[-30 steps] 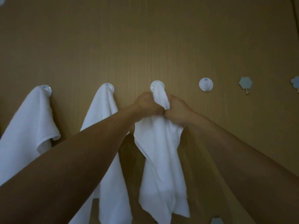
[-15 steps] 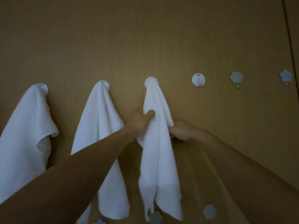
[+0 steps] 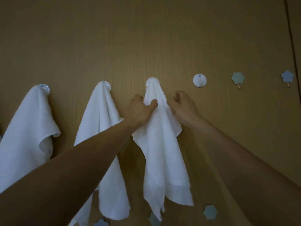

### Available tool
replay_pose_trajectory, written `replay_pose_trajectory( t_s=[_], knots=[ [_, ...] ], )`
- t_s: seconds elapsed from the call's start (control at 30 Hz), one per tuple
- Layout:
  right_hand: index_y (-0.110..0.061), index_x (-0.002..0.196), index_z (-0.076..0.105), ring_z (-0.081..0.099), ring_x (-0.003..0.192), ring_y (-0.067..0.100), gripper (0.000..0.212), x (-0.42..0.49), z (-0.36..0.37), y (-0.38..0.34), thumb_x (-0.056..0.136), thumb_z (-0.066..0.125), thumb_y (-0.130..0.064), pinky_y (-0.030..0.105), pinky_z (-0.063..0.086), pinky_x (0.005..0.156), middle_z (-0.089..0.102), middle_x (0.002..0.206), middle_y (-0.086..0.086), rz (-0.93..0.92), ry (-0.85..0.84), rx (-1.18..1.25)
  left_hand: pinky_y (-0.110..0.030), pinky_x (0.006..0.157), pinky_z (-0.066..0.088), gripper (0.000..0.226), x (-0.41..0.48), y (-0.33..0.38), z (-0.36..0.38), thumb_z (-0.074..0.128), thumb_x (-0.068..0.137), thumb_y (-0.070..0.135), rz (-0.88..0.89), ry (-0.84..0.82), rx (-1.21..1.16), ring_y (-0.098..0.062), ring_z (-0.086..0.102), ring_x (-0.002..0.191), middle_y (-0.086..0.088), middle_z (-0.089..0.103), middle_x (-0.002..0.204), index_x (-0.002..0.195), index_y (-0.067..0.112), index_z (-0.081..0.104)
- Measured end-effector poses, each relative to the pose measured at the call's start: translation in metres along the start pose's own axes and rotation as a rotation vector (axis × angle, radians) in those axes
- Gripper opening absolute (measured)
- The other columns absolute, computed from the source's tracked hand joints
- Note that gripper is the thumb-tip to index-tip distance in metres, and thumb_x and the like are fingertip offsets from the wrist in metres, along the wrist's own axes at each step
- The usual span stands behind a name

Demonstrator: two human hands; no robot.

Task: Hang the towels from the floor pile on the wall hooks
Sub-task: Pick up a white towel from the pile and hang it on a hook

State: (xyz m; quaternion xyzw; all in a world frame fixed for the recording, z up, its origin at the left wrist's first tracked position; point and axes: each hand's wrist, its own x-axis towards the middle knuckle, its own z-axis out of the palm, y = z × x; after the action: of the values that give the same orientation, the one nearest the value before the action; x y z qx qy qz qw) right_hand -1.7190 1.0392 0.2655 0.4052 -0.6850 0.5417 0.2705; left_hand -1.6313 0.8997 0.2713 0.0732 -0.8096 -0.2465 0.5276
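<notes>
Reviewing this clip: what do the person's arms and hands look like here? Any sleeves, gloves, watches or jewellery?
Both forearms are bare as far as the frame shows: no sleeves in view. The left hand and right hand wear no gloves, and no rings, watch or bracelets are visible at the wrists. The lighting is dim, so fine marks cannot be judged.

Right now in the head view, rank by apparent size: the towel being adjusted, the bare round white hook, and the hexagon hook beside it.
1. Towel being adjusted, by far the largest.
2. Bare round white hook.
3. Hexagon hook, only slightly smaller than the round one; all sit on the same wall.
</notes>
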Motion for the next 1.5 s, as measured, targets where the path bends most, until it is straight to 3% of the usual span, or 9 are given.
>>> replay_pose_trajectory(
  t_s=[0.07, 0.17, 0.3, 0.47, 0.57, 0.73, 0.97, 1.17, 1.5],
  knots=[
    [-0.012, 0.130, 0.045, 0.059, 0.095, 0.018, 0.046, -0.003, 0.020, -0.002, 0.093, 0.051, -0.038, 0.030, 0.047, 0.074, 0.058, 0.113, 0.000, 0.012, -0.091, 0.028, -0.024, 0.063, 0.042, 0.050, -0.001, -0.006, 0.012, 0.056, 0.089, 0.047, 0.027, -0.077, 0.004, -0.015, 0.058, 0.087, 0.000, 0.056, 0.104, 0.119, 0.008, 0.046],
    [-0.011, 0.131, 0.045, 0.060, 0.100, 0.020, 0.041, -0.013, 0.037, 0.008, 0.096, 0.049, -0.031, 0.036, 0.051, 0.083, 0.058, 0.120, 0.006, 0.041, -0.136, 0.065, -0.024, 0.073, 0.047, 0.052, -0.009, -0.021, 0.022, 0.060, 0.089, 0.040, 0.042, -0.139, -0.036, -0.018, 0.061, 0.097, -0.003, 0.061, 0.114, 0.128, 0.007, 0.048],
    [-0.010, 0.131, 0.045, 0.059, 0.103, 0.021, 0.044, -0.026, 0.040, 0.021, 0.095, 0.053, -0.034, 0.038, 0.050, 0.087, 0.058, 0.122, 0.006, 0.092, -0.138, 0.134, -0.004, 0.063, 0.038, 0.059, -0.025, -0.029, 0.020, 0.067, 0.084, 0.036, 0.042, -0.063, -0.053, -0.011, 0.051, 0.095, 0.007, 0.049, 0.108, 0.130, 0.009, 0.043],
    [-0.015, 0.141, 0.037, 0.058, 0.111, 0.019, 0.069, -0.044, 0.027, 0.026, 0.087, 0.056, -0.053, 0.043, 0.050, 0.094, 0.053, 0.132, 0.000, 0.161, -0.089, 0.130, -0.037, 0.094, 0.044, 0.088, -0.042, -0.028, 0.016, 0.069, 0.077, 0.051, 0.030, -0.021, 0.026, -0.023, 0.046, 0.121, -0.006, 0.039, 0.138, 0.142, 0.014, 0.026],
    [-0.017, 0.149, 0.026, 0.045, 0.130, 0.021, 0.081, -0.061, 0.015, 0.019, 0.086, 0.052, -0.060, 0.044, 0.042, 0.105, 0.037, 0.148, 0.002, 0.172, -0.007, 0.012, -0.043, 0.103, 0.036, 0.095, -0.051, -0.019, 0.005, 0.065, 0.078, 0.055, 0.082, 0.006, 0.105, -0.028, 0.036, 0.132, -0.009, 0.026, 0.149, 0.149, 0.016, 0.015],
    [-0.018, 0.150, 0.026, 0.034, 0.138, 0.022, 0.078, -0.105, -0.003, -0.002, 0.088, 0.049, -0.059, 0.044, 0.035, 0.111, 0.029, 0.153, 0.004, 0.176, 0.071, -0.185, -0.050, 0.107, 0.032, 0.085, -0.075, -0.014, -0.014, 0.056, 0.081, 0.055, 0.195, -0.001, 0.260, -0.030, 0.033, 0.134, -0.011, 0.030, 0.149, 0.146, 0.014, 0.021],
    [-0.024, 0.149, 0.030, 0.033, 0.138, 0.022, 0.067, -0.223, -0.019, -0.027, 0.092, 0.050, -0.052, 0.044, 0.034, 0.111, 0.033, 0.150, 0.007, 0.332, 0.097, -0.452, -0.051, 0.111, 0.021, 0.070, -0.162, -0.023, -0.027, 0.053, 0.085, 0.047, 0.492, -0.241, 0.248, -0.028, 0.022, 0.140, -0.008, 0.025, 0.154, 0.145, 0.017, 0.031],
    [-0.024, 0.149, 0.030, 0.039, 0.132, 0.032, 0.062, -0.376, -0.065, -0.050, 0.095, 0.047, -0.050, 0.038, 0.033, 0.107, 0.037, 0.145, 0.014, 0.574, 0.014, -0.762, -0.047, 0.110, 0.022, 0.071, -0.281, -0.016, -0.011, 0.056, 0.084, 0.046, 0.542, -0.613, 0.133, -0.027, 0.024, 0.138, -0.006, 0.025, 0.153, 0.145, 0.020, 0.030],
    [-0.024, 0.148, 0.032, 0.035, 0.130, 0.034, 0.058, -0.674, -0.172, -0.153, 0.096, 0.049, -0.044, 0.041, 0.034, 0.107, 0.039, 0.142, 0.013, 1.070, 0.037, -1.049, -0.045, 0.106, 0.025, 0.074, -0.545, 0.098, -0.006, 0.057, 0.082, 0.047, 0.707, -1.133, -0.057, -0.028, 0.027, 0.135, -0.006, 0.027, 0.150, 0.145, 0.021, 0.030]
  ],
)
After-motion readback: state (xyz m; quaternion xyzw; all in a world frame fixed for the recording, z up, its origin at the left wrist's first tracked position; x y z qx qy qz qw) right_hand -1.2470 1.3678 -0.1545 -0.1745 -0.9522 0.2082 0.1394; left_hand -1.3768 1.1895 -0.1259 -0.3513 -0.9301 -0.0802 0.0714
